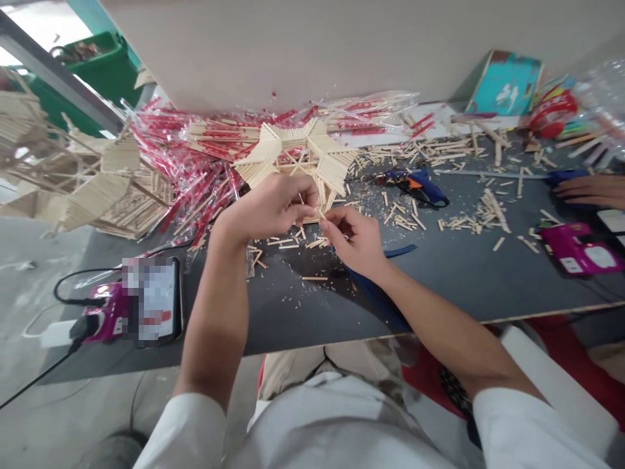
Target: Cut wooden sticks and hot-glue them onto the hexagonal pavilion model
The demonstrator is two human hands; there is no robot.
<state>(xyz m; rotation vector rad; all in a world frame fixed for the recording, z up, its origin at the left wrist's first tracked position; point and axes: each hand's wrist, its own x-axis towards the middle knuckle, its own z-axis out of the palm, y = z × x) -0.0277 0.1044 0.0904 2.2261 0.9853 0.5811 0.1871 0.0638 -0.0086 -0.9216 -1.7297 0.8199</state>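
Observation:
My left hand (280, 205) and my right hand (359, 240) meet over the dark table, fingers pinched around a small wooden stick (319, 214) between them. Whether it is one piece or two is too small to tell. Just beyond my hands stands a star-shaped structure of pale wooden sticks (336, 170), its near side partly hidden by my left hand. Short stick pieces (283, 243) lie scattered beneath my fingers, and a single stick (315, 279) rests closer to me. To the right of the structure lies a blue glue gun (424, 187) with an orange trigger.
Plastic-wrapped bundles of red-tipped sticks (215, 189) cover the back left. Larger stick structures (83, 189) stand at far left. A phone (159, 303) lies beside a purple power strip (105, 309). At right are another person's hand (596, 189) and a second purple power strip (571, 247).

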